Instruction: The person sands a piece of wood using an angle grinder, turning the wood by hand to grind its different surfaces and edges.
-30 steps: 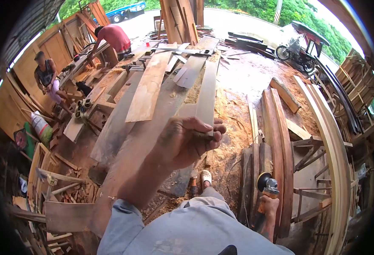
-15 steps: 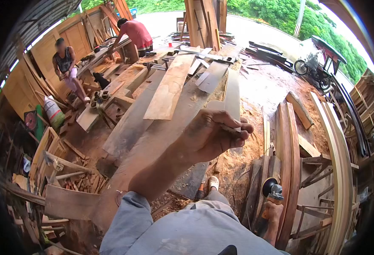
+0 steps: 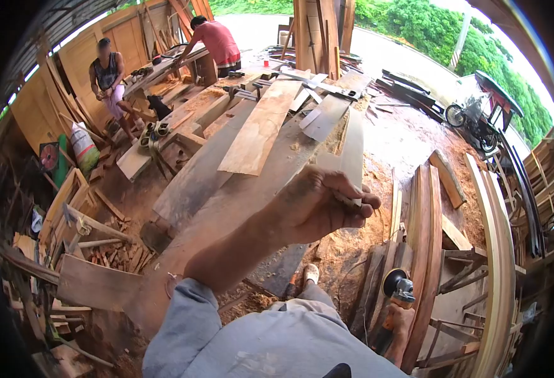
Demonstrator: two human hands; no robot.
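Observation:
My left hand (image 3: 318, 211) is raised in front of me, thumb and fingers closed in a pinch. A small pale flat piece (image 3: 355, 201) shows between the fingertips; its kind is unclear. Low on the right, my right hand (image 3: 400, 321) is wrapped round an angle grinder (image 3: 405, 292). The grinder's round dark disc (image 3: 392, 281) points up, beside long reddish-brown boards (image 3: 421, 233). Whether the disc touches the wood, I cannot tell. Below my left forearm lies a broad dusty wooden surface (image 3: 195, 230).
A light plank (image 3: 261, 132) lies ahead on the wide boards. Sawdust (image 3: 346, 252) covers the ground near my feet. Wood scraps (image 3: 122, 255) are piled at left, and pale long boards (image 3: 494, 227) stand at right. Two people (image 3: 217, 47) (image 3: 108, 79) are at the back left.
My view has tilted and shifted slightly, so most background things sit further right. My left hand keeps its pinch and my right hand still holds the angle grinder.

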